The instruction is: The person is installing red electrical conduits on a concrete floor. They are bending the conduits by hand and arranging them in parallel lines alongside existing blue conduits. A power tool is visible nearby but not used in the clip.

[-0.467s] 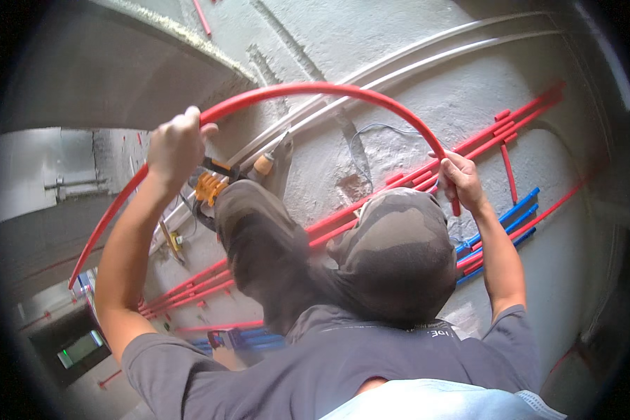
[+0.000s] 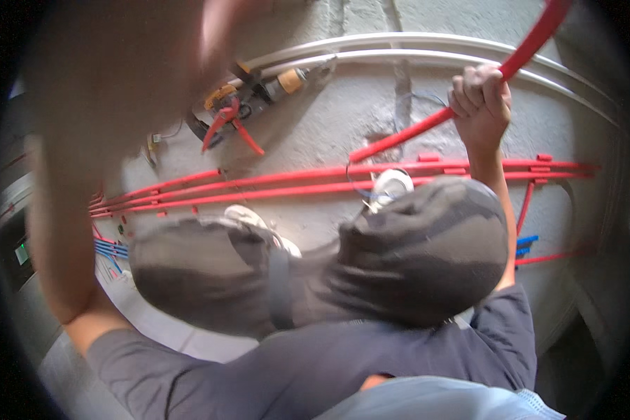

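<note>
Pipe, red and slightly bowed, slants above the floor, its lower end just beyond a shoe and its upper part leaving the view at top right. Across the grey concrete of the floor run long red lines, side by side, and, farther off, two white tubes that look curved through the lens. Nearer are the person's bent legs, in mottled dark trousers. A drill with an orange collar lies near the white tubes, and red cutters overlap it in view. Pale shoes show past the knees. Of the hands, the right hand is clenched around the pipe; the left hand is so blurred and near the camera that I cannot tell whether it grasps anything.
</note>
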Motion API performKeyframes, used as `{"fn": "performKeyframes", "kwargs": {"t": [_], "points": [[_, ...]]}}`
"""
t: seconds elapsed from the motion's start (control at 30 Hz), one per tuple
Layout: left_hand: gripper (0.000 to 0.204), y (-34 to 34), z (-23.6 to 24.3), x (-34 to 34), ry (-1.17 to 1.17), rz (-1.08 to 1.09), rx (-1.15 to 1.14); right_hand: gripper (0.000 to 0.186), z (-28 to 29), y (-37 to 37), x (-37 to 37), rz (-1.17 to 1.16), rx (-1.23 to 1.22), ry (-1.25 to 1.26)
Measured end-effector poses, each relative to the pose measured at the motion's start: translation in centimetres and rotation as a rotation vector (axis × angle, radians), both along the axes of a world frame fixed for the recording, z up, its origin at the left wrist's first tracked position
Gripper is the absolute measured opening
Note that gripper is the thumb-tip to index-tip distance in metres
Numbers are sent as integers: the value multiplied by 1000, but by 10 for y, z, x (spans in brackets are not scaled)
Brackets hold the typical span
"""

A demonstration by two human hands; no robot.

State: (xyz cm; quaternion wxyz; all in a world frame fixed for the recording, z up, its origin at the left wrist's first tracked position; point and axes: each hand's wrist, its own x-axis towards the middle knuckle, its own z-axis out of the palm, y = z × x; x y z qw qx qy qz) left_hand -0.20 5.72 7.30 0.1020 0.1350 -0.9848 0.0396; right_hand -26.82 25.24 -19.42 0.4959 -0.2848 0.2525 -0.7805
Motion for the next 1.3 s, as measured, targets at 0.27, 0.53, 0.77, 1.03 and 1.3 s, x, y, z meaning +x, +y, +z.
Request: {"fn": "performKeyframes", "kwargs": {"t": [0.27, 0.53, 0.77, 1.03, 1.3], "points": [[98, 62, -154, 131, -521, 194, 873, 47, -10, -61, 110, -94, 325, -314], [30, 86, -259, 204, -455, 439, 1068, 44, -84, -63, 164, -92, 643, -388], [18, 75, -350, 323, -341, 486, 740, 44, -126, -108, 150, -81, 778, -163], [15, 22, -380, 354, -225, 629, 500, 28, -190, -162, 174, -165, 908, -121], [40, 39, -368, 344, -11, 430, 375, 37, -186, -192, 160, -85, 912, -91]]}}
